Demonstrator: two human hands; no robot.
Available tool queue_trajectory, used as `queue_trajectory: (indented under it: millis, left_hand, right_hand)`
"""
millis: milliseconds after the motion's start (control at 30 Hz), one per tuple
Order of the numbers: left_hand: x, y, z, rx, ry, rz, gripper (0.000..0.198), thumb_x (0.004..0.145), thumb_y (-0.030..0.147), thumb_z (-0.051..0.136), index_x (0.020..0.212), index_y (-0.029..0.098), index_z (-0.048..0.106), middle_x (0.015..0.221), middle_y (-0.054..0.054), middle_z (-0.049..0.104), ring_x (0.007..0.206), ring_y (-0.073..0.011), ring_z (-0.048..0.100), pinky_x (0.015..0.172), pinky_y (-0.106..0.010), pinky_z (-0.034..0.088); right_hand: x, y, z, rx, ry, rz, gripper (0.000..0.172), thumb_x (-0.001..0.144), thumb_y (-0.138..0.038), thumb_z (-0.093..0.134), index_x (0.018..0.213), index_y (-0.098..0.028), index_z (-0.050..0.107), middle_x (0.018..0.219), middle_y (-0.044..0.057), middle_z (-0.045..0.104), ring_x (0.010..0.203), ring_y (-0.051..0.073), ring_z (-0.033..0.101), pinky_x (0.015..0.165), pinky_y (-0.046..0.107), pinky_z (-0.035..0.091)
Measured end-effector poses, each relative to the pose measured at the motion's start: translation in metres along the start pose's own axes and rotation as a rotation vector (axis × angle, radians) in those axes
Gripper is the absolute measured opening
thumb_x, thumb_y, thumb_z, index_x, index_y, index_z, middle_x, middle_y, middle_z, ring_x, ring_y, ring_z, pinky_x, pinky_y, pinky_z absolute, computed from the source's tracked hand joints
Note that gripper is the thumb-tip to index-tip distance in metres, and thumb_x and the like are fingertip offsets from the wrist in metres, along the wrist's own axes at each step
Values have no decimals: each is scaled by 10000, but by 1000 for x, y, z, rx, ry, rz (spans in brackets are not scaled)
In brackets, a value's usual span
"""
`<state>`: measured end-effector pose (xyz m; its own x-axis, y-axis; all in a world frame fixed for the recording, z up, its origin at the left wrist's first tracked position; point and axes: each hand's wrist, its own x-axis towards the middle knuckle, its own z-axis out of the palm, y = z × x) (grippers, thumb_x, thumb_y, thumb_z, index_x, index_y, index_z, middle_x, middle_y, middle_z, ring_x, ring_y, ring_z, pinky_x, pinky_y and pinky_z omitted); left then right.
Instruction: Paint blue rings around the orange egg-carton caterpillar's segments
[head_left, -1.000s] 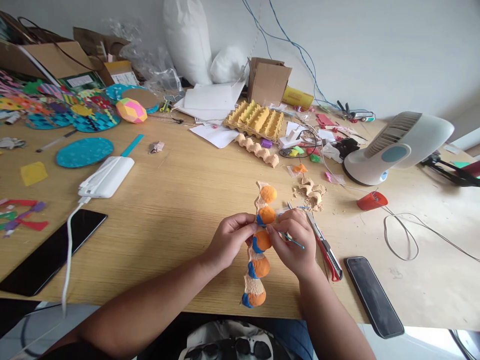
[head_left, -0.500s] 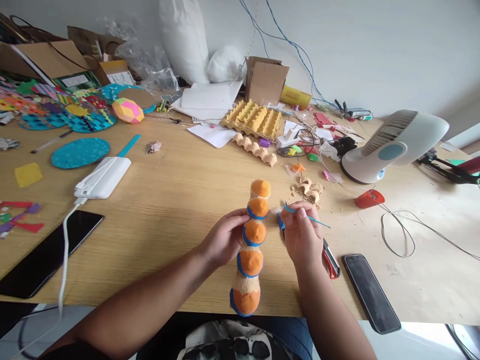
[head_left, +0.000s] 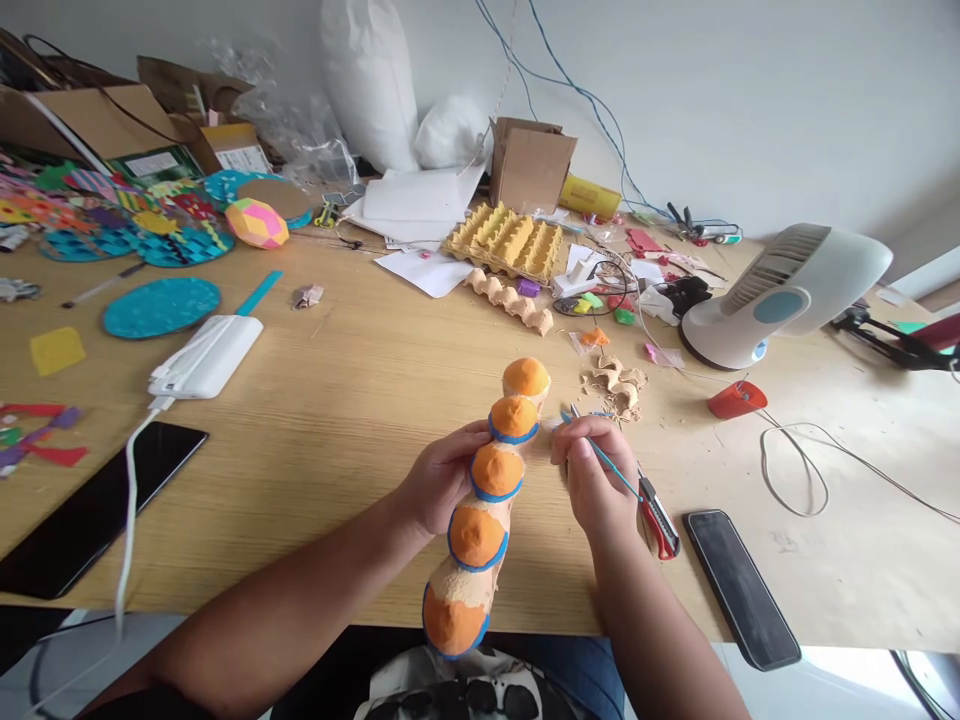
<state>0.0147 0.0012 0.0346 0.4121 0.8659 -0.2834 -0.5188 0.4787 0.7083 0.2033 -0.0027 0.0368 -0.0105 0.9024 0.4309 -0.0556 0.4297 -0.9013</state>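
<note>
My left hand pinches the side of an egg-carton strip, tilted over the table's front edge. Its row of several bumps is capped in orange clay, and all but the far one show a blue rim along the lower edge. To the right, apart from the strip, my right hand is closed on a thin blue stick that slants out past the fingers. Its exact kind is unclear. Behind the right hand a red utility knife lies on the table, partly hidden by the wrist.
A phone lies at the right front edge, near a red cup-like piece and a white fan. Torn carton scraps, another carton strip and a yellow egg tray lie beyond. A power bank sits left.
The strip's near end has swung left and its bumps have turned. My right hand has shifted slightly down and left, and the blue stick now slants more steeply.
</note>
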Motion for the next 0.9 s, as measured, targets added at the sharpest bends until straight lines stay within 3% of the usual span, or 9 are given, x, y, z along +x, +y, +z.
queue_trajectory:
  millis: [67,167,300,433,633,767,900]
  left_hand:
    - [0,-1,-1,-14,-9,7,227,744,492,762,791,270,750,695,-63,644,623,-229,568,635,-376,444]
    - [1,-3,-2,-13,-16,24,226,745,490,754,789,268,752,735,-66,664,679,-251,595,678,-387,450]
    - [1,-6,-3,14,-13,29,254,743,512,745,822,273,773,791,-83,687,755,-282,626,728,-402,471]
    - [0,-7,-1,8,-33,11,278,735,510,739,874,276,796,807,-89,700,747,-281,629,708,-395,472]
    - [-2,-3,2,4,-6,-3,267,717,493,757,851,265,798,745,-92,682,681,-259,607,641,-370,470]
    - [-3,-2,2,-36,-28,-47,225,725,475,760,789,259,770,658,-71,625,586,-215,550,588,-350,445]
    - [-4,-3,2,-4,-39,-31,272,750,508,746,864,265,788,748,-89,674,678,-254,612,633,-363,467]
  right_hand:
    - [-1,2,-1,112,-29,18,190,1005,-429,618,956,-255,680,647,-21,601,626,164,561,642,315,464]
    - [-2,4,-4,169,-179,68,256,996,-471,617,957,-241,724,569,-34,550,538,154,528,594,320,457]
    - [-5,7,-6,202,-343,113,243,1010,-434,607,1096,-249,740,599,-32,582,512,139,533,556,312,476]
    - [-4,3,-2,166,-272,119,176,990,-410,650,1072,-258,688,696,-21,634,514,121,542,519,285,473]
    - [2,-2,2,29,-101,149,250,888,-440,780,874,-238,632,738,-9,634,631,138,576,575,272,485]
    - [3,-1,0,82,-144,70,270,882,-441,783,792,-233,637,724,1,632,685,161,580,642,304,502]
    - [3,-3,1,11,-125,103,260,878,-432,786,784,-228,656,746,17,667,702,173,615,664,319,520]
